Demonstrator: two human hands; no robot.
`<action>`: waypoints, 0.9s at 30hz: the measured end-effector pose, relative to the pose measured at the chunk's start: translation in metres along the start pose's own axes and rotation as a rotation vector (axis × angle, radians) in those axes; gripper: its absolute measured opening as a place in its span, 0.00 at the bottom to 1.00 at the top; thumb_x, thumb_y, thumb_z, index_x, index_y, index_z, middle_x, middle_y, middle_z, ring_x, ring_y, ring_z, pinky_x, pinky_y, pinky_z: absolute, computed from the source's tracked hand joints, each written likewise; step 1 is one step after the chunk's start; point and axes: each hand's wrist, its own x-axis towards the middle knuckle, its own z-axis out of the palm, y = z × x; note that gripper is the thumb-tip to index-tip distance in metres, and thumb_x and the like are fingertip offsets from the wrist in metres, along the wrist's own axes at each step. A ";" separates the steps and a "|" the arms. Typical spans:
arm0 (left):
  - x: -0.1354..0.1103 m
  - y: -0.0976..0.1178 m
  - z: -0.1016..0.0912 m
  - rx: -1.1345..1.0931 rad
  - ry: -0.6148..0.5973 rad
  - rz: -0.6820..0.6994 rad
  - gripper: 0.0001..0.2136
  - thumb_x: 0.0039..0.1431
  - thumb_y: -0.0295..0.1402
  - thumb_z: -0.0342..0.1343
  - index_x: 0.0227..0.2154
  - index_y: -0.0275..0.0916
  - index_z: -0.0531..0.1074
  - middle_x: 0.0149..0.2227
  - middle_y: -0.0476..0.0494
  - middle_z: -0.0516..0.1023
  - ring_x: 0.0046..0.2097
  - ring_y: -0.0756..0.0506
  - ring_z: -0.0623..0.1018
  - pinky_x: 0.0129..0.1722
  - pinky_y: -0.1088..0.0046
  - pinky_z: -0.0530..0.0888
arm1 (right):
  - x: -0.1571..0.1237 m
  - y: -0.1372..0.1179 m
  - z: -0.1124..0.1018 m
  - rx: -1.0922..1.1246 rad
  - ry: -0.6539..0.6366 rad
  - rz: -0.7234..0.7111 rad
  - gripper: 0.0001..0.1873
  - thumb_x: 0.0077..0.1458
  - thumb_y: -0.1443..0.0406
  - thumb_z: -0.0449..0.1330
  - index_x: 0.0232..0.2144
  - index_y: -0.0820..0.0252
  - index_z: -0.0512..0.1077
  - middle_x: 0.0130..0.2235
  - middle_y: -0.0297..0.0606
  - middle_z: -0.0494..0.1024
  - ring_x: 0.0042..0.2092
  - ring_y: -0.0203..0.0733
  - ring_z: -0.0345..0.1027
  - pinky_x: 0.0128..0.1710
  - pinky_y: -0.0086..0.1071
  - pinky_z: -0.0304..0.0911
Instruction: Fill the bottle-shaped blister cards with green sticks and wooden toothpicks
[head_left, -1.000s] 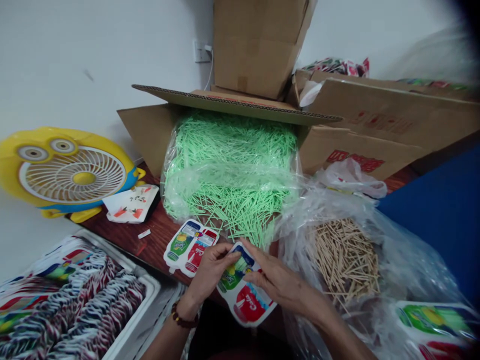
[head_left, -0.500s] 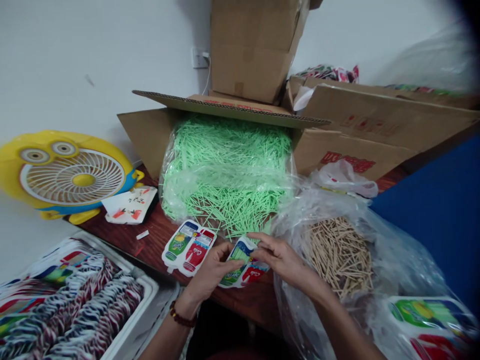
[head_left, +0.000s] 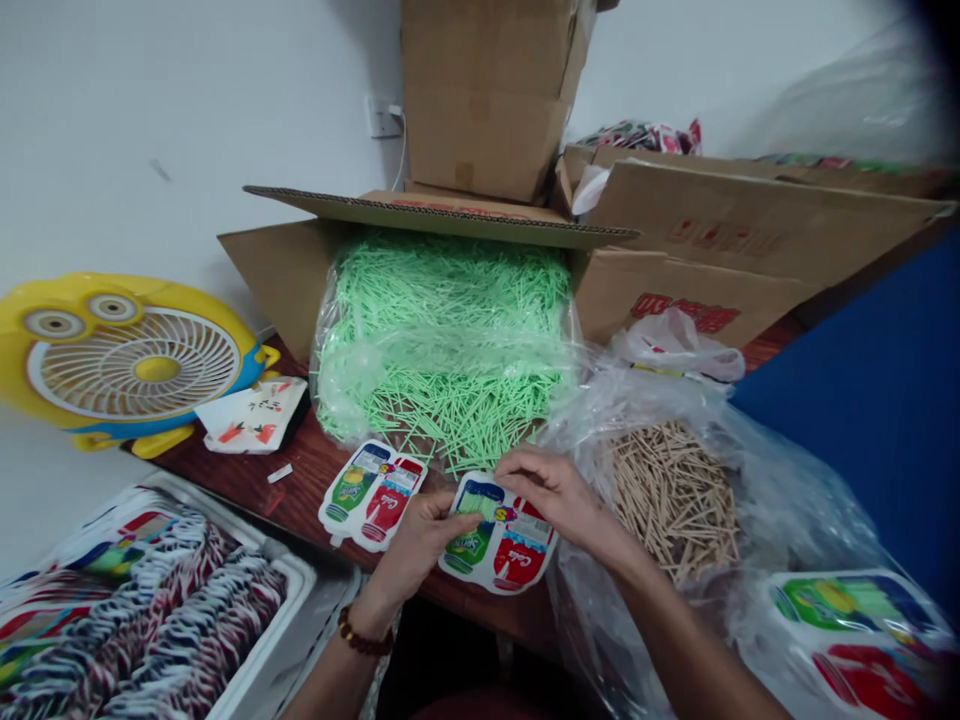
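Note:
A flat twin-bottle packet [head_left: 486,560], printed Sprite in green and Cola in red, faces up near the table's front edge. My left hand [head_left: 417,540] pinches its left side, thumb across the green half. Closed on the upper right edge is my right hand [head_left: 553,492], its fingertips partly hidden. Light green sticks show through the window of the green half. Another such packet [head_left: 373,496] lies flat just left of my hands. Behind them, loose green sticks [head_left: 450,290] fill a clear bag in an open carton.
Brown sticks [head_left: 675,500] lie in a clear plastic bag at right, with another packet [head_left: 847,610] in front. A white foam box [head_left: 296,580] holds stacked packets at lower left. A yellow fan [head_left: 157,370] stands at left; cartons [head_left: 480,110] rise behind.
The packet in my hands has turned flatter toward me, so its red half now shows fully. My right hand has shifted slightly along its upper edge. The whole view has shifted a little.

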 end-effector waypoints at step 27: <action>0.000 0.002 -0.012 0.062 -0.065 0.025 0.10 0.49 0.34 0.64 0.32 0.33 0.79 0.29 0.46 0.83 0.28 0.48 0.78 0.30 0.75 0.73 | 0.026 -0.005 0.003 -0.214 -0.243 -0.031 0.07 0.57 0.69 0.55 0.29 0.59 0.72 0.29 0.31 0.73 0.31 0.34 0.65 0.31 0.26 0.56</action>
